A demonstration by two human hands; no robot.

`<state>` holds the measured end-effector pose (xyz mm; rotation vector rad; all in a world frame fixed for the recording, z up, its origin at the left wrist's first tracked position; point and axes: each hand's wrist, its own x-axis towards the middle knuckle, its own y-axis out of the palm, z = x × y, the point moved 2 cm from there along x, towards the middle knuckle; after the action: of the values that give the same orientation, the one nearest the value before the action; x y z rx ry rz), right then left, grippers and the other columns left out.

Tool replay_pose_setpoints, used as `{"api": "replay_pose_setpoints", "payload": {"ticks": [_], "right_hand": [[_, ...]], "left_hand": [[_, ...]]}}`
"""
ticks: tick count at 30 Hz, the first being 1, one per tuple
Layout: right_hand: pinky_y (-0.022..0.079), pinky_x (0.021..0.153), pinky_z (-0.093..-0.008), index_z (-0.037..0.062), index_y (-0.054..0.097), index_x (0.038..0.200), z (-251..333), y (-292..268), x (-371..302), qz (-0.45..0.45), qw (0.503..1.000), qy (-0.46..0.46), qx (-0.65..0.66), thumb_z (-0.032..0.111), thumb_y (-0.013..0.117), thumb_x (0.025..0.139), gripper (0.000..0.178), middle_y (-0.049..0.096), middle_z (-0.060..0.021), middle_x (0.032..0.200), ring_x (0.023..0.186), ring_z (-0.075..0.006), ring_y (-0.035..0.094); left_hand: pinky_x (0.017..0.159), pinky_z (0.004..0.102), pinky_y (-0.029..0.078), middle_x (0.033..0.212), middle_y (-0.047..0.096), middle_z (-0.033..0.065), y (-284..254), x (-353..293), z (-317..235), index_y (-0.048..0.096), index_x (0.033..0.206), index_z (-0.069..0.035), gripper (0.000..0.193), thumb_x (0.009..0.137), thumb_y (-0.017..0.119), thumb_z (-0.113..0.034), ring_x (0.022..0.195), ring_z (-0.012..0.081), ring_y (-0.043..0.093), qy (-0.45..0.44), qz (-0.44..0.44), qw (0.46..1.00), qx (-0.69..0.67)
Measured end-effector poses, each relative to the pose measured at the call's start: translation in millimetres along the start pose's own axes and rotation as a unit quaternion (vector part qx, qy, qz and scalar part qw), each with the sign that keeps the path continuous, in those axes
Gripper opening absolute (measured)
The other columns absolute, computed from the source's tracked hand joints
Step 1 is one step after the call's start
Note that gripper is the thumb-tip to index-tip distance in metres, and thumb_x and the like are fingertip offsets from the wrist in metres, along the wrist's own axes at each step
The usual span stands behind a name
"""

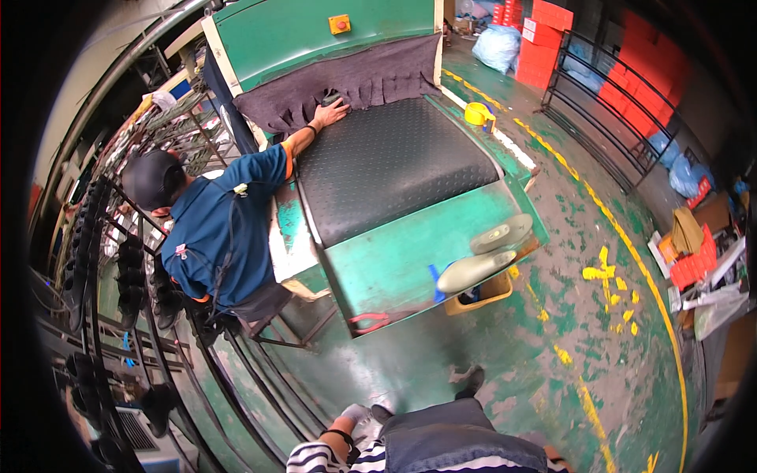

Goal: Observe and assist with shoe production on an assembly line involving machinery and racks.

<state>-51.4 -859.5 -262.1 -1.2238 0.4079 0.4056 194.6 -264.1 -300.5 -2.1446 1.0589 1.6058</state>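
My left hand (357, 414), in what looks like a pale grey glove, hangs low in front of me beside a dark shoe. Its fingers are too unclear to tell whether they hold anything. Of my right arm only a sliver shows at the lower edge; the hand is out of sight. Ahead stands a green machine with a black studded conveyor belt (386, 165). Two pale shoe lasts (475, 270) lie on its green front ledge (386, 276), near the right corner. Red-handled pliers (369, 319) rest at the ledge's left front corner. Both are well apart from my left hand.
At left, a co-worker (229, 221) in a blue shirt reaches toward a dark object (330, 98) by the machine's curtain (276, 106). Racks of black shoes (130, 276) stand behind them. Yellow tape (478, 115) sits on the right rail; a yellow bin (482, 296) is below the ledge.
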Motion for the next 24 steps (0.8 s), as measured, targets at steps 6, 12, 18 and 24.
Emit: {"api": "replay_pose_setpoints", "payload": {"ticks": [6,12,18,24], "right_hand": [[0.053,0.048,-0.0423,0.0046,0.066,0.088,-101,-50,55,-0.071,0.988,0.076,0.112,0.029,0.055,0.095,0.028,0.065,-0.0152,0.07,0.054,-0.0283,0.065],[0.055,0.055,-0.0408,0.0055,0.069,0.098,-207,-148,70,0.01,0.886,0.331,0.325,0.027,0.053,0.094,0.027,0.067,-0.015,0.074,0.058,-0.0287,0.066],[0.054,0.053,-0.0349,0.0025,0.07,0.094,-174,-230,160,0.077,0.853,0.348,0.38,0.025,0.049,0.094,0.031,0.064,-0.012,0.071,0.053,-0.0228,0.062],[0.054,0.07,-0.0442,0.0069,0.069,0.094,-100,-225,234,0.132,0.98,0.007,0.147,0.028,0.053,0.092,0.027,0.071,-0.0197,0.093,0.088,-0.0373,0.068]], "left_hand": [[0.077,0.0474,0.055,0.096,0.073,0.018,64,84,-196,0.075,0.097,-0.009,0.028,0.081,0.062,-0.028,0.09,0.0355,0.07,0.267,-0.168,0.802,0.507],[0.082,0.041,0.053,0.094,0.072,0.015,167,91,-382,0.071,0.101,-0.01,0.032,0.095,0.052,-0.036,0.089,0.0349,0.069,0.259,-0.142,0.946,0.129],[0.085,0.0435,0.053,0.101,0.071,0.0172,154,44,-365,0.07,0.103,-0.01,0.031,0.093,0.055,-0.035,0.097,0.0372,0.067,0.282,-0.184,0.924,0.179],[0.092,0.0465,0.053,0.118,0.069,0.022,68,33,-111,0.072,0.11,-0.003,0.044,0.083,0.06,-0.035,0.106,0.0415,0.066,0.087,-0.374,0.897,0.221]]}}
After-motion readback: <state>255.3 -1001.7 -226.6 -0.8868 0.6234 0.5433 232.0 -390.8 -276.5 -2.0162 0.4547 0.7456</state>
